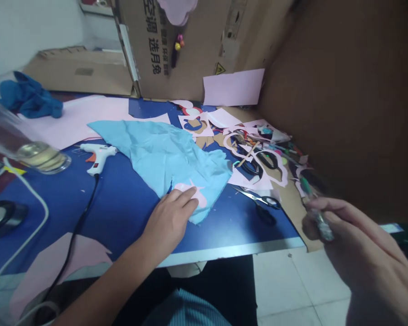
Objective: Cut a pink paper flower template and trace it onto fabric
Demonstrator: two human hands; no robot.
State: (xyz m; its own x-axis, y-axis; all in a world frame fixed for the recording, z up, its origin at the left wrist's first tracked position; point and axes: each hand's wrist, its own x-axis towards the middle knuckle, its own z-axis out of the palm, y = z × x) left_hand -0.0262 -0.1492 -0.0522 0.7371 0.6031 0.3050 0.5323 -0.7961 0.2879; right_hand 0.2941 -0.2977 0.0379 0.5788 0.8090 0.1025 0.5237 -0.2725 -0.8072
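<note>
My left hand (170,217) lies on a light blue cloth (156,151), its fingers stretched out and pressing on a small pink paper cutout (200,199). Part of the cutout is hidden beneath those fingers. My right hand (357,244) is raised past the table's right side and closed around a pen (322,224) with a clear barrel and a green end, blurred by motion. Between the hands, black-handled scissors (263,201) rest on the blue table. To the left of the cloth lies a white glue gun (101,156) with an orange trigger.
Pink paper offcuts (280,167) and tools clutter the right rear. Cardboard walls (197,59) rise behind and at the right. A clear container (42,158), a roll of tape (3,217), a white cable (42,206) and dark blue cloth (30,97) occupy the left.
</note>
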